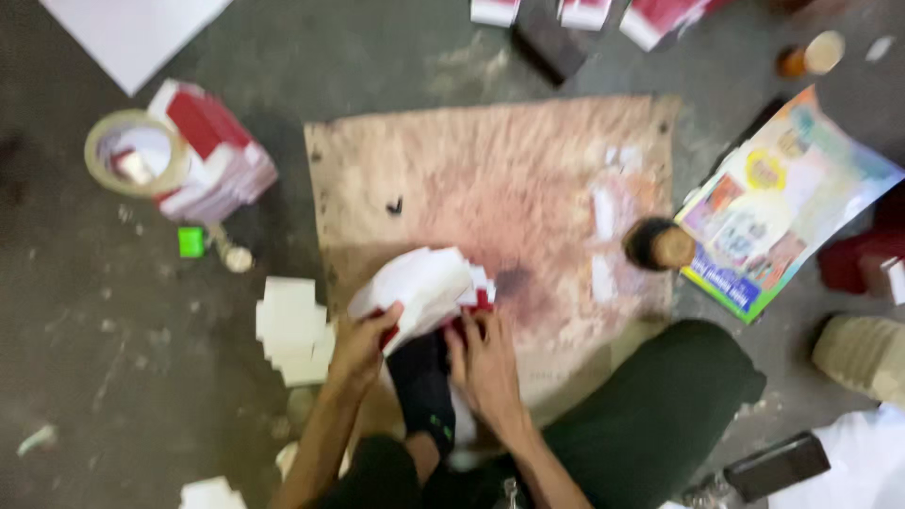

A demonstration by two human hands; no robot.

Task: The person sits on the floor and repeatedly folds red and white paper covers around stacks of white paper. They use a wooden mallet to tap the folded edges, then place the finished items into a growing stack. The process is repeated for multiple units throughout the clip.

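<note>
Down near the camera, both hands are closed around a messy stack of white and red paper sheets [424, 287], left hand [361, 347] gripping its near-left edge and right hand [485, 363] curled on the right side, just above a black-socked foot [422, 382]. The stack sits on the near edge of a stained brown board [509, 179] on the floor. Farther out there's a small white pile [290, 325], a tape roll [135, 151] and a colourful poster [787, 203].
</note>
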